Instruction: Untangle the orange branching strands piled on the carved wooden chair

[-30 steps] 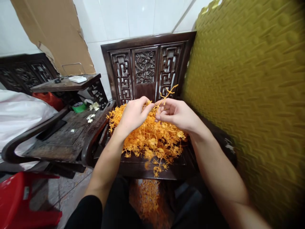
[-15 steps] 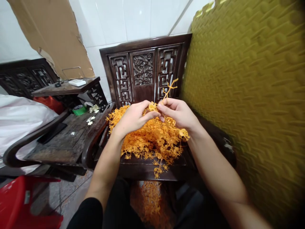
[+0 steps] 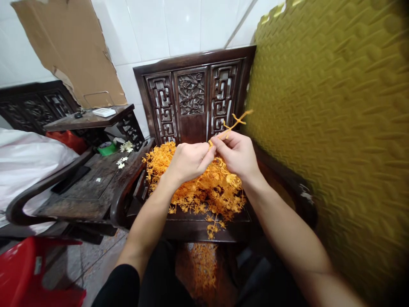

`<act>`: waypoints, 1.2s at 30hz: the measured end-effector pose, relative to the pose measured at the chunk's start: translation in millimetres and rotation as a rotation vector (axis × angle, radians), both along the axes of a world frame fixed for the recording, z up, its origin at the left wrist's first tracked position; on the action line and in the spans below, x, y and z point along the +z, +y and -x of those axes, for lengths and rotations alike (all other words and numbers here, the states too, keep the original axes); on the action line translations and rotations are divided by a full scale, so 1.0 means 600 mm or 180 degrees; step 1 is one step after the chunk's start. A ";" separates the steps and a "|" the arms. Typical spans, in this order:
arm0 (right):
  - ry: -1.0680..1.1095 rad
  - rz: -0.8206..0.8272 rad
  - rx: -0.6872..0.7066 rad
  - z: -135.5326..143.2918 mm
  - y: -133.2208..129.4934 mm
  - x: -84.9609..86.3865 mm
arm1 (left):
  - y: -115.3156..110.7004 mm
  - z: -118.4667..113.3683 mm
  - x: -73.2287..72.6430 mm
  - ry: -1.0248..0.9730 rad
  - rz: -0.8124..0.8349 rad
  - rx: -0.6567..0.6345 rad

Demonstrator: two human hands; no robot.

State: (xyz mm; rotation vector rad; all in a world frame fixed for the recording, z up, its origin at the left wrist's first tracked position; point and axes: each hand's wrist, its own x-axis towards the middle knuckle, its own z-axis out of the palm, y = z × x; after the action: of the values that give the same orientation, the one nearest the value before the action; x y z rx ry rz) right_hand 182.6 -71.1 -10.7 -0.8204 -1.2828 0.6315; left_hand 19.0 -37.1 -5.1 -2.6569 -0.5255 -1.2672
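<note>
Above a heap of orange artificial flower pieces (image 3: 204,194) on a dark wooden chair seat, my two hands meet. Thumb and fingers of my right hand (image 3: 239,153) pinch a thin, branched orange stem (image 3: 236,123), whose bare tips point up and to the right. My left hand (image 3: 191,160) is closed against the right fingertips, around an orange flower piece of which only a bit shows between the hands. Several small pieces hang loose over the front edge of the seat.
A carved chair back (image 3: 191,94) rises behind the heap. Yellow foam mats (image 3: 326,106) stand close on the right. At left are another wooden chair with green tape (image 3: 107,148) and white flower pieces (image 3: 121,161), a red stool (image 3: 35,273) and a side table (image 3: 89,119).
My left hand has closed from a loose curl over the flower piece. The branched stem in my right hand has tilted further to the right.
</note>
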 end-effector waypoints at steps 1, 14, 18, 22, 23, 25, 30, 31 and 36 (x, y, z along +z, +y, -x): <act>-0.0014 0.0011 -0.0113 0.000 0.001 -0.002 | 0.002 -0.002 -0.003 -0.0005 -0.0099 0.0020; 0.0165 -0.0021 -0.1510 -0.097 0.060 -0.022 | -0.043 0.027 0.023 -0.0847 0.0585 -0.0633; 0.0175 0.0012 -0.1259 -0.154 0.038 0.002 | -0.031 0.050 0.049 -0.1796 0.1933 -0.0606; -0.0245 0.0082 -0.0453 -0.095 -0.011 0.030 | 0.030 0.030 0.038 -0.2212 0.3175 -0.1138; -0.0354 0.0089 -0.0368 -0.078 -0.018 0.033 | 0.040 0.023 0.033 -0.2197 0.3389 -0.1248; -0.0403 0.0134 -0.0229 -0.059 -0.023 0.035 | 0.051 0.015 0.026 -0.2096 0.3629 -0.1338; 0.0331 0.0592 0.0607 -0.076 -0.013 0.033 | 0.065 0.023 0.027 -0.2032 0.3494 -0.1044; 0.0421 0.0663 0.0793 -0.081 -0.012 0.035 | 0.070 0.025 0.028 -0.2007 0.3418 -0.0996; 0.0357 0.0736 0.1102 -0.084 -0.017 0.051 | 0.070 0.033 0.034 -0.1571 0.3362 -0.0978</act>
State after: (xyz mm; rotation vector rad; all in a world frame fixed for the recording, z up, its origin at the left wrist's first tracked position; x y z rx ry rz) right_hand 233.1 -81.4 19.9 -0.7427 -1.2739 1.1042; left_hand -0.8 5.2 15.3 -3.2784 -1.1505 -2.2544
